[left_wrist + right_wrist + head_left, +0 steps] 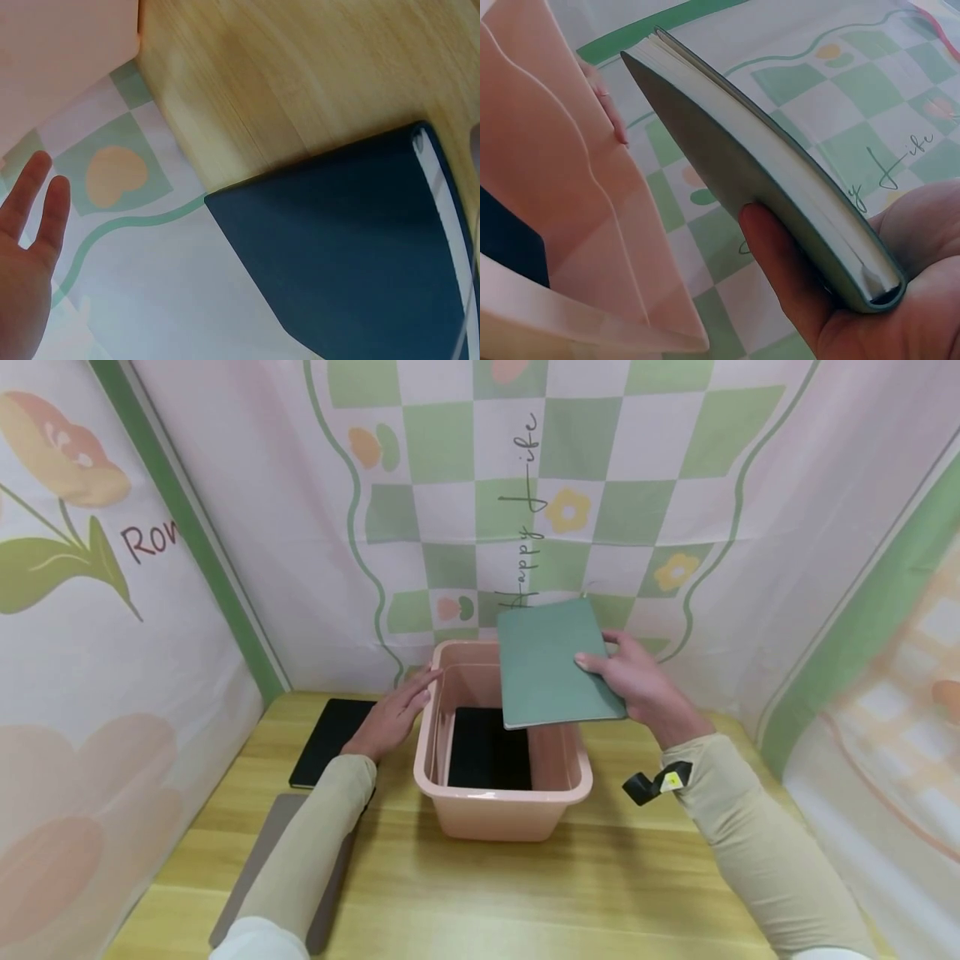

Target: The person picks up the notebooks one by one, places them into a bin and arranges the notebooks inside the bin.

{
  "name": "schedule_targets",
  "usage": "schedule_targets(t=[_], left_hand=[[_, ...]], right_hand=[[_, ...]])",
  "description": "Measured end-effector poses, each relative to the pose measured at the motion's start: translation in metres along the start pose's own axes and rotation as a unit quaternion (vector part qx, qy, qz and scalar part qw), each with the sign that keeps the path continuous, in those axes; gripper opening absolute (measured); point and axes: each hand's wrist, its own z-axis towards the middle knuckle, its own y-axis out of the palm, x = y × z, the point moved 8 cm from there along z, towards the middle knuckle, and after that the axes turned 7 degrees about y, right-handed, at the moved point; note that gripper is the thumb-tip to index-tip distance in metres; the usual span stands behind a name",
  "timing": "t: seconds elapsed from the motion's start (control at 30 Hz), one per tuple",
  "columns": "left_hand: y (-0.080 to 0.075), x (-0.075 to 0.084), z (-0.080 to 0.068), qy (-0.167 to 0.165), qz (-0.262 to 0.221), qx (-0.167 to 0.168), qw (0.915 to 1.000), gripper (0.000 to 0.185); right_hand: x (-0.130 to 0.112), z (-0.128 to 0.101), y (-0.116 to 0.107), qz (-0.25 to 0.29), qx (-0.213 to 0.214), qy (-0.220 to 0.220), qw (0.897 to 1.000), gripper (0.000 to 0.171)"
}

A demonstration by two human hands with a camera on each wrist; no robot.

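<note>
I have the green notebook (558, 664) in my right hand (637, 685), thumb on its cover and fingers curled under the spine edge, so it hangs nearly flat over the right half of the pink bin (501, 814); gripped at one edge like that, most of the book sticks out past my hand toward the bin's far rim. The right wrist view shows it edge-on, pages facing up and the spine seated in my palm. My left hand (393, 714) is flat and relaxed, fingers straight, resting against the bin's left rim, which I judge is there to keep the bin from sliding; it grips nothing. So the notebook is above and to the right of that hand, with the open bin between the two hands. Inside the bin a black book (489, 749) lies flat on the floor. On the bench (585, 885) left of the bin, just beside my left wrist, lies another black notebook (330, 739), and nearer me a grey one (258, 852) is partly hidden under my sleeve. Patterned cloth (600, 468) hangs behind and to both sides.
</note>
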Motion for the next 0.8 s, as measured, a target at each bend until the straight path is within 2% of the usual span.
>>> schedule_targets(t=[0.3,0.47,0.8], left_hand=[[0.000,0.000,0.000,0.001,0.006,-0.001,1.0000,0.047],[0.000,-0.001,0.002,0.004,0.011,0.000,0.9999,0.046],[0.001,-0.001,0.002,0.007,0.012,0.002,0.9999,0.050]], right_hand=[[-0.005,0.002,0.007,-0.004,-0.007,0.003,1.000,0.081],[-0.011,0.003,0.013,0.005,-0.018,-0.007,1.000,0.076],[-0.013,0.009,0.024,-0.006,-0.012,-0.009,1.000,0.070]])
